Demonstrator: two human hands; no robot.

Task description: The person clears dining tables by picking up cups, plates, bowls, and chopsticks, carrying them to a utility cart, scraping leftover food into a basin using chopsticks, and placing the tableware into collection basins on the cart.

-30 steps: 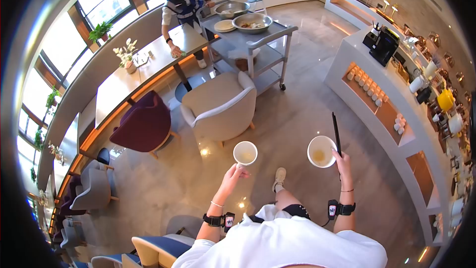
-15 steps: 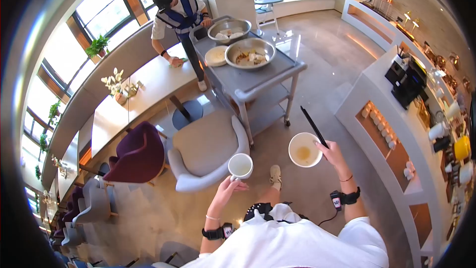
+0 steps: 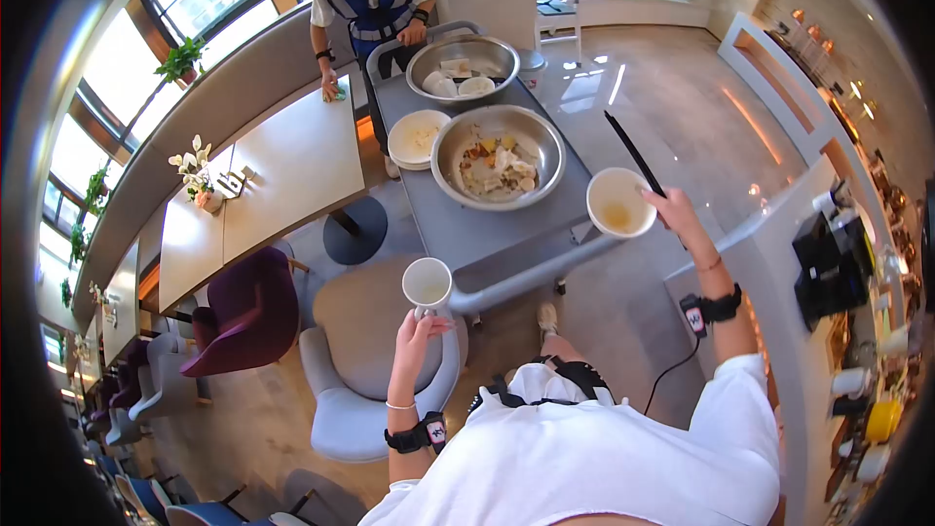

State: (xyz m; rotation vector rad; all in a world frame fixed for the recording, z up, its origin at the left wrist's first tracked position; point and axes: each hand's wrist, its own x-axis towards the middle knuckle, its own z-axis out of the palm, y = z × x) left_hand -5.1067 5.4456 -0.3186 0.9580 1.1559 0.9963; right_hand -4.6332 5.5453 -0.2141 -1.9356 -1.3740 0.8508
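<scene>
The left hand (image 3: 419, 333) has its fingers curled around the handle of a white cup (image 3: 417, 271), which is near and left of centre, with a little pale liquid in the bottom. The right hand (image 3: 674, 214) is closed on the right rim of a white bowl (image 3: 601, 193) and also grips dark chopsticks (image 3: 633, 150); the bowl holds a shallow pool of yellowish liquid. How the fingers lie beneath the bowl is hard to make out.

Beyond them is a grey cart (image 3: 443, 239). Its near steel basin (image 3: 547, 158) contains food scraps; the far steel basin (image 3: 499, 55) holds white dishes, their number unclear where they overlap. A stack of plates (image 3: 401, 150) sits to the left, bits of food on top. The cart's lower part is mostly hidden.

Far left, a co-worker (image 3: 378, 0), head cut off at the top edge, presses a greenish cloth (image 3: 338, 94) on a table (image 3: 282, 170).
</scene>
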